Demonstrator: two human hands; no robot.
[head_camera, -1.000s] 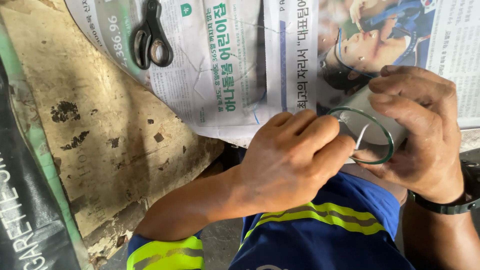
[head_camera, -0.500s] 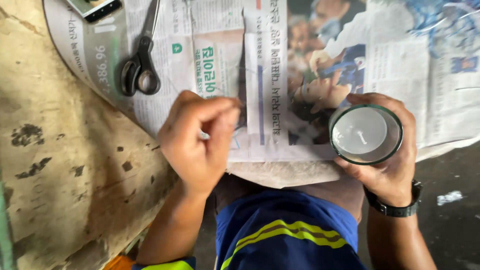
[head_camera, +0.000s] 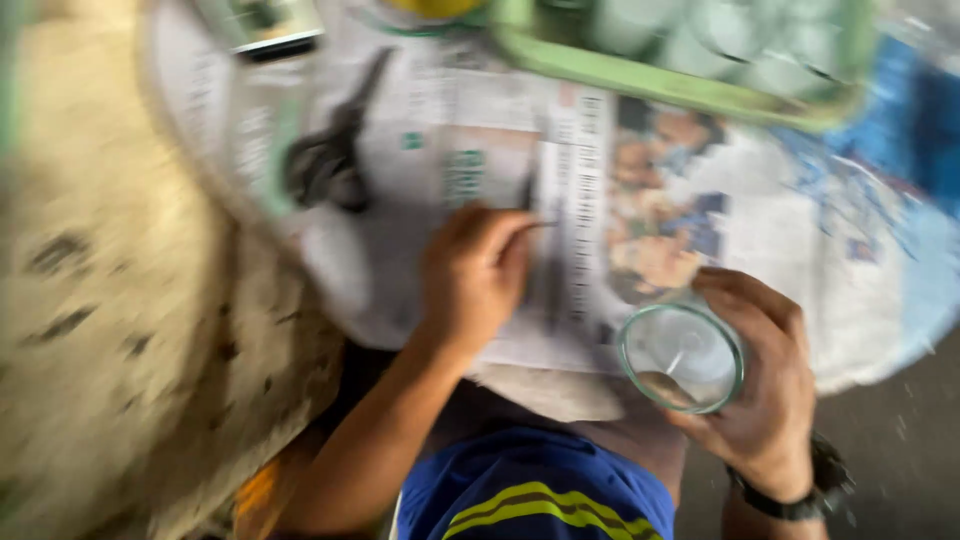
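My right hand grips a small clear glass tumbler with a green-tinted rim, mouth toward me, over the near edge of the spread newspaper. My left hand rests on the newspaper to the left of the glass, its fingers pinched together on the paper; whether they hold something thin I cannot tell. A black watch sits on my right wrist. The picture is blurred by motion.
Black-handled scissors lie on the newspaper at the upper left. A green tray holding pale round things stands at the top. A phone-like object lies at the top left. Worn brownish board covers the left side.
My left hand left the glass and moved left onto the newspaper, fingers pinched. The right hand kept the glass. The view shifted, bringing the green tray into sight.
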